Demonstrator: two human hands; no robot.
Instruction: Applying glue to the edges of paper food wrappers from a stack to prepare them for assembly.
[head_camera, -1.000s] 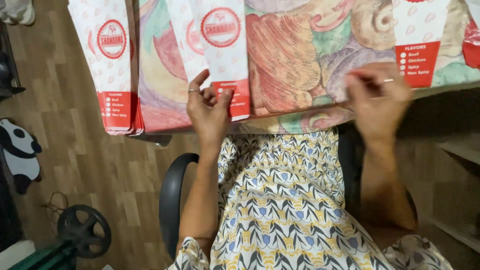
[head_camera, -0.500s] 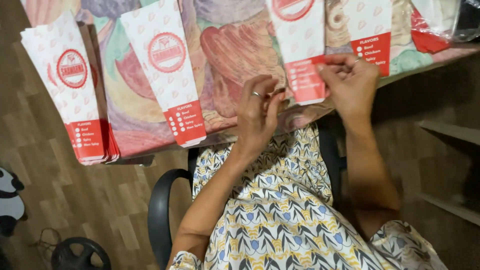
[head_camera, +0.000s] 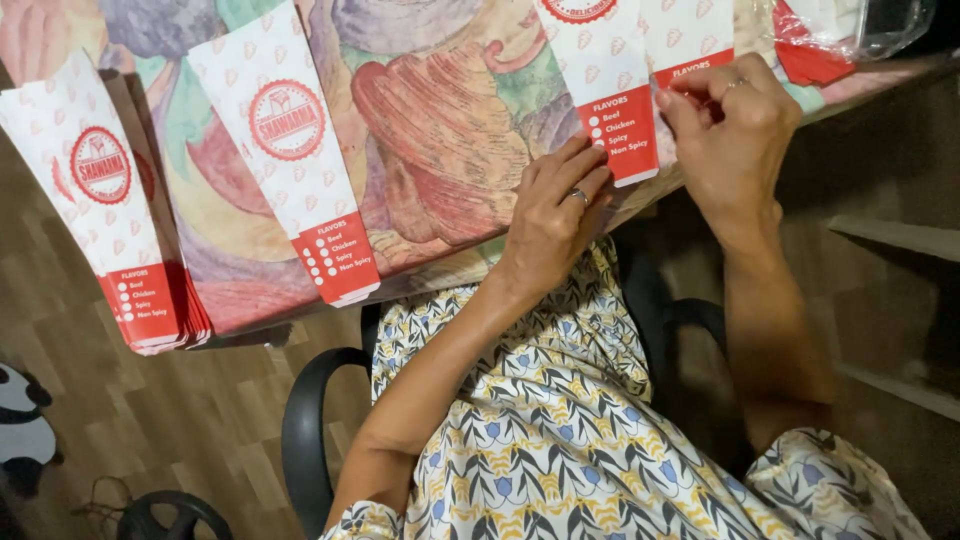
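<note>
Left hand (head_camera: 555, 205) lay flat on the table edge, fingers close together and slightly curled, fingertips pressing the lower red band of a white-and-red paper sleeve (head_camera: 608, 85); it pinned rather than gripped. Right hand (head_camera: 735, 120) was curled, thumb and forefinger pinched on the right edge of the same sleeve or the one beside it (head_camera: 690, 40); which one could not be told. Both sleeves overhung the near edge of the table.

Risk, as judged: thin paper held at two points could crease or tear if the hands pulled apart; an overhanging sleeve could slide off onto the lap if the left hand lifted.

Surroundings: a patterned tablecloth (head_camera: 440, 130) covered the table. A single sleeve (head_camera: 290, 170) lay well to the left, a stack of sleeves (head_camera: 105, 210) farther left, its end hanging over the edge and liable to tip. A clear plastic bag (head_camera: 850, 35) sat at far right, near the right hand. Office chair arm (head_camera: 305, 430) below; nothing stood between the hands
</note>
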